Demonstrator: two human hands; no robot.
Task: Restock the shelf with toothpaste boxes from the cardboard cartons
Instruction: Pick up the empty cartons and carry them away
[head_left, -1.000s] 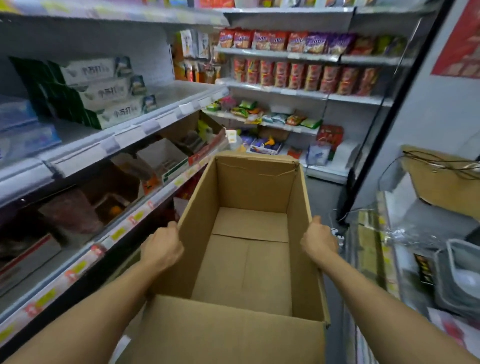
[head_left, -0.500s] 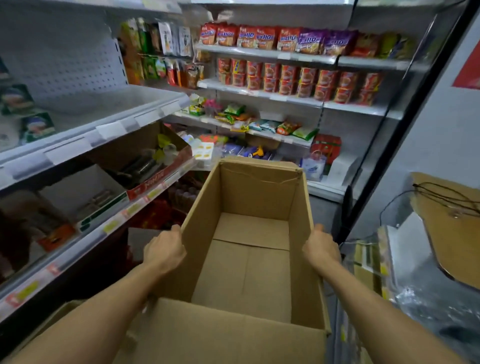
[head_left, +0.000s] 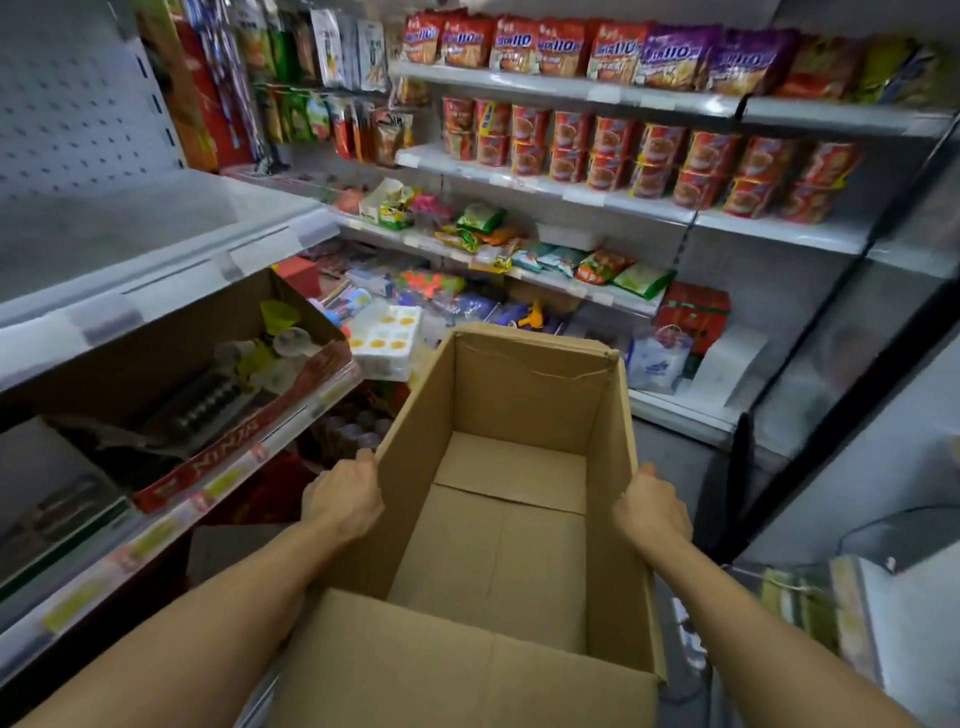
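You hold the open cardboard carton (head_left: 498, 519) out in front of you, its long axis pointing away toward the noodle shelves (head_left: 597, 93). Your left hand (head_left: 343, 501) and right hand (head_left: 652, 512) grip its side walls (fingertips hidden outside).

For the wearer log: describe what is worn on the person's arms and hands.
Nothing is worn that shows. The left hand and right hand are bare, with no gloves, rings, watch or wristband visible. Both forearms are uncovered right down to the frame's lower edge; no sleeve comes into view.
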